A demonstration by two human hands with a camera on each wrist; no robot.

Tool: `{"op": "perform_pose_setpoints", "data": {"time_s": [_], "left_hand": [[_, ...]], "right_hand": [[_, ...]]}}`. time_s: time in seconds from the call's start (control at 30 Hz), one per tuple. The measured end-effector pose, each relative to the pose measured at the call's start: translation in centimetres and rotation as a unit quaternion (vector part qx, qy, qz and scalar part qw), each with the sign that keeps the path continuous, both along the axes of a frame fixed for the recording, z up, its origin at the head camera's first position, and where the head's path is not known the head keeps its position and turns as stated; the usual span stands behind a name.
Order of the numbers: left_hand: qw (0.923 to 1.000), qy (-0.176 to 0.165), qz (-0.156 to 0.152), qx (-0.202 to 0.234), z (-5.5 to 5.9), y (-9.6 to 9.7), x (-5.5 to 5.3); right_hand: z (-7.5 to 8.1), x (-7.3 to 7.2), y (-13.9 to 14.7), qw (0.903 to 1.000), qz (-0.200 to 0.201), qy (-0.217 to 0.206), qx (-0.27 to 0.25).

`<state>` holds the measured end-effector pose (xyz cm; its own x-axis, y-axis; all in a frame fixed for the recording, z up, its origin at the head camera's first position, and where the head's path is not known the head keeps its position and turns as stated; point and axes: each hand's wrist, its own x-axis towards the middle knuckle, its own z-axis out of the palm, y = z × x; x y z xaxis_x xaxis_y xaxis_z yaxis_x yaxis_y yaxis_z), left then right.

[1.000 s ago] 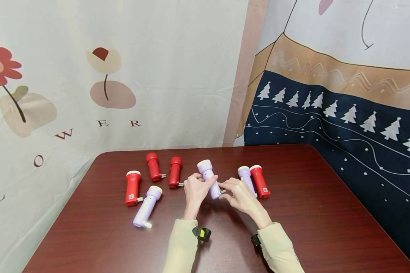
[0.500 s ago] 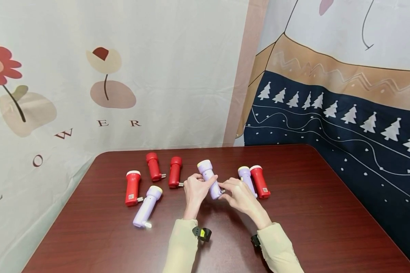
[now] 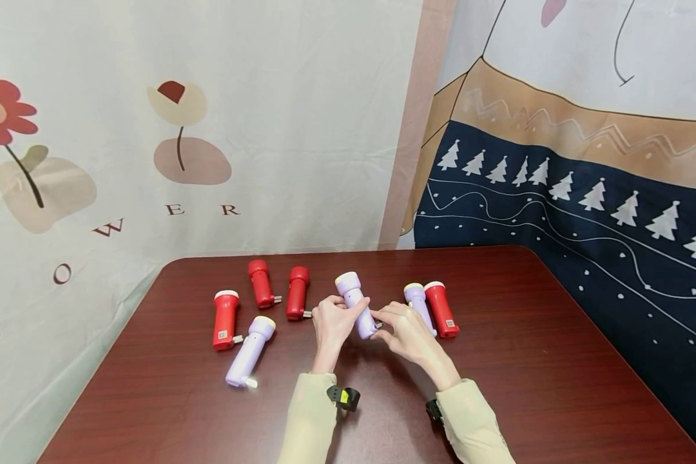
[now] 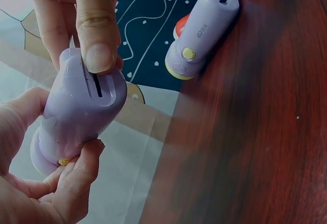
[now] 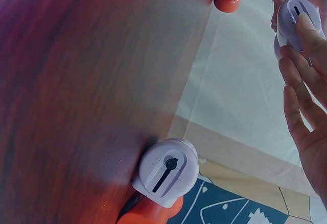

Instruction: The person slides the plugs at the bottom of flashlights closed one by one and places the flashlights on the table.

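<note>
A lilac flashlight (image 3: 350,290) with a pale yellow rim is held above the table, head end away from me. My left hand (image 3: 332,325) grips its body, fingers on one side and thumb on the other. At the tail end, my right hand (image 3: 410,332) pinches with thumb and index finger. The left wrist view shows the right thumb (image 4: 98,55) over the slot in the flashlight's base, and a metal prong (image 4: 71,42) sticking out beside it. My right hand's other fingers (image 5: 292,104) are extended in the right wrist view.
Left of my hands lie red flashlights (image 3: 226,322), several with fold-out plugs showing, and a lilac flashlight (image 3: 251,351) with its plug out. To the right, another lilac flashlight (image 3: 416,298) rests against a red one (image 3: 442,309). A printed curtain hangs behind the table (image 3: 557,386).
</note>
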<state>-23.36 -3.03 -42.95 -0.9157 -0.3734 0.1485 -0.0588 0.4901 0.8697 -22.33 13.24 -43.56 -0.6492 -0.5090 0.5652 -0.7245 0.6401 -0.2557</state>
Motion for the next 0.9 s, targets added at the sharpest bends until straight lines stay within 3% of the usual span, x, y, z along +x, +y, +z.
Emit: {"op": "perform_pose_setpoints", "data": {"time_s": [0.9], "left_hand": [[0.9998,-0.003,0.004,0.018,0.1,0.03,0.26]], "right_hand": [[0.01,0.2,-0.26,0.9998,-0.012,0.014,0.001]]}}
